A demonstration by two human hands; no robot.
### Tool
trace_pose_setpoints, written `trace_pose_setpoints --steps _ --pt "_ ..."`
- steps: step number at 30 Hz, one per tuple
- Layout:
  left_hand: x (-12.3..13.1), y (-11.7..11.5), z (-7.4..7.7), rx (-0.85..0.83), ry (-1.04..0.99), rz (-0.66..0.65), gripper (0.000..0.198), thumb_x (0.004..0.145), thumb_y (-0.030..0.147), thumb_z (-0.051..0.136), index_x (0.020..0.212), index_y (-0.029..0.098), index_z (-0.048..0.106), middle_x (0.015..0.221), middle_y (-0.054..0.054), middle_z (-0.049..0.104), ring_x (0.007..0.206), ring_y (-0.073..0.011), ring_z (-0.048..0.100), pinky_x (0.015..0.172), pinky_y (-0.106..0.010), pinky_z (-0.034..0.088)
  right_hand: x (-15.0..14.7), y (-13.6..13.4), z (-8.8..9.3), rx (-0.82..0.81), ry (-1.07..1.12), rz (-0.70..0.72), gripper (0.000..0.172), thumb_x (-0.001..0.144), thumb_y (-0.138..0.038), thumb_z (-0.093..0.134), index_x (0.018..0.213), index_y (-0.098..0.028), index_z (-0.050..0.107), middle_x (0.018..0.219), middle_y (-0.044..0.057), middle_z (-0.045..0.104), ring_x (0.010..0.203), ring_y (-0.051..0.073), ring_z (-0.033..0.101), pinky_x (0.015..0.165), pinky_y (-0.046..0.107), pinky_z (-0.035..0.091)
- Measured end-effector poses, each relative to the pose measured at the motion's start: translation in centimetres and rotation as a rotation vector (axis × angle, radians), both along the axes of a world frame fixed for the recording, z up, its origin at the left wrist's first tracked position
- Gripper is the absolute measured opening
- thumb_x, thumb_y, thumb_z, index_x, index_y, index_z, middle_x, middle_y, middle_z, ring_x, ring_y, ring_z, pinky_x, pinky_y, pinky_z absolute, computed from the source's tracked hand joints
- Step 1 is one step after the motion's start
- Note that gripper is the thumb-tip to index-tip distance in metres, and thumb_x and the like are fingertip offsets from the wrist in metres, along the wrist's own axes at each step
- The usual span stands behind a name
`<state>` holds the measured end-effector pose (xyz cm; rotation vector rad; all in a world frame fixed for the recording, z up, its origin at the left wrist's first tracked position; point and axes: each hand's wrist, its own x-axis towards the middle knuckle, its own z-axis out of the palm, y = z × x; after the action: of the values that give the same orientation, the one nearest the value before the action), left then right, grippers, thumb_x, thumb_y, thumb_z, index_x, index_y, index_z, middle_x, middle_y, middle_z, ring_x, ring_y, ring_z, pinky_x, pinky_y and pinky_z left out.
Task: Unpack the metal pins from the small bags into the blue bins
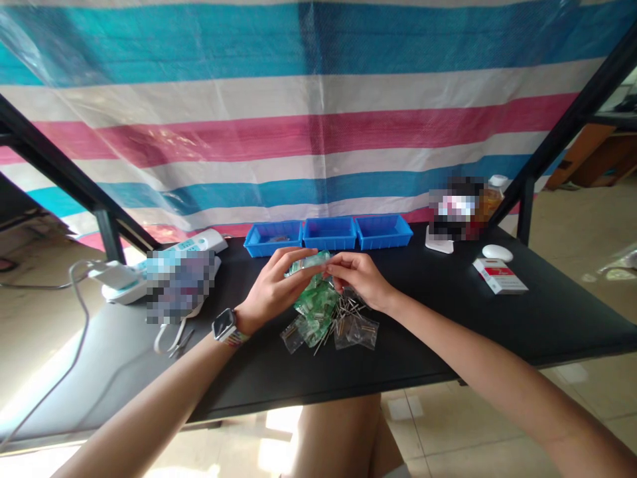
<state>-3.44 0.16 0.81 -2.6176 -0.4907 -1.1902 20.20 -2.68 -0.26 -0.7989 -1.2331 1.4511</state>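
My left hand [275, 282], with a watch on its wrist, reaches in from the left; its thumb and fingers close toward the fingertips of my right hand [365, 279]. The right hand pinches thumb against index finger at that same spot. Whatever lies between the fingertips is too small and hidden to name. Directly below and behind them is a heap of green-tinted plastic packets [316, 307]. Thin metal pins [347, 309] lie scattered at the heap's right side. Small clear bags [355, 332] with slim pieces inside rest in front.
Three blue bins [329, 234] stand in a row behind my hands; the left one holds some small pieces. On the left are a power strip [213, 240] and cables. A cigarette box [499, 276], a white oval object [497, 253] and a bottle [490, 199] occupy the right.
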Motion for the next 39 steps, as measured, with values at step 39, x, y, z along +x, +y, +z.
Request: trace_pose_setpoints --steps 39 --pt "-2.0 4.3 -0.7 -1.119 -0.747 0.032 0.061 0.088 0.039 0.074 0.142 0.013 0.066 0.085 -0.005 0.079 0.072 -0.0181 0.072 0.075 -0.034 0.06 4.4 1.7 0.3 0.566 -1.063 0.058 0.025 0.077 -0.01 0.081 0.1 -0.018 0.079 0.092 0.004 0.073 0.083 0.018 0.067 0.079 0.03 0.051"
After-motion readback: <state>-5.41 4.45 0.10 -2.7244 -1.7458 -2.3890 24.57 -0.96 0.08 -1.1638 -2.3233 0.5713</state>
